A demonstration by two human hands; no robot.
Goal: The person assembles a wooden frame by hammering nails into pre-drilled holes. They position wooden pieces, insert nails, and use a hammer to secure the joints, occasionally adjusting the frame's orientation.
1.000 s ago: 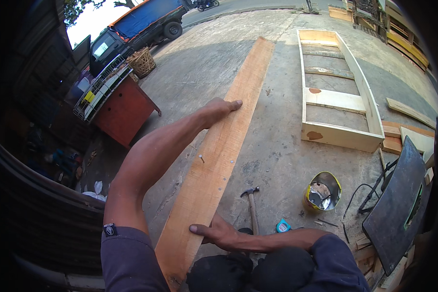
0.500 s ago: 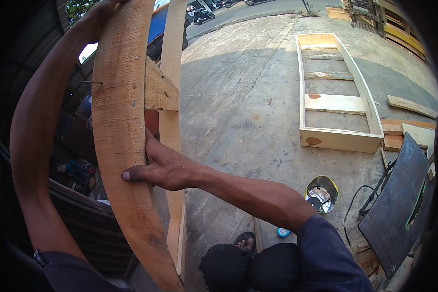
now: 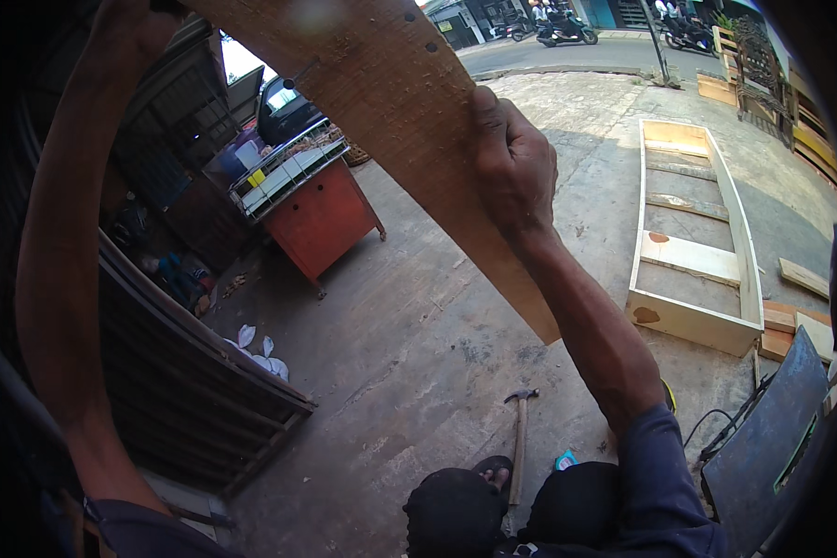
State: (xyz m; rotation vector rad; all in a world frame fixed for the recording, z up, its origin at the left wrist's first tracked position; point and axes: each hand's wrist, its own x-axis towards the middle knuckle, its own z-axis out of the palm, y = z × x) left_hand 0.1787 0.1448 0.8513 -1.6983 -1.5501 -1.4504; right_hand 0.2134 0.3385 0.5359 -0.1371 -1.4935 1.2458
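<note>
Both my hands hold up a wooden frame [image 3: 409, 139], its broad, rough-sawn board facing me and slanting from upper left down to the right. My left hand [image 3: 135, 33] grips its upper left end; part of that hand is cut off by the picture's top edge. Around the board's right edge my right hand [image 3: 516, 163] is closed, knuckles towards me. A nail [image 3: 299, 76] sticks out near the board's left edge. The rest of the frame is hidden behind this board. A claw hammer [image 3: 519, 446] lies on the floor beside my foot.
A long pale wooden frame with crosspieces [image 3: 693, 253] lies at the right, near loose boards [image 3: 803, 279] and a dark metal panel [image 3: 763, 446]. A red cart [image 3: 325, 223] stands far left, behind a slatted panel [image 3: 186, 372]. A small turquoise item [image 3: 565, 460] sits by my knee.
The frame has tilted from nearly upright to a slant, its lower end swinging right and upward. My right hand has risen with it. The hammer and red cart have come into plain view.
</note>
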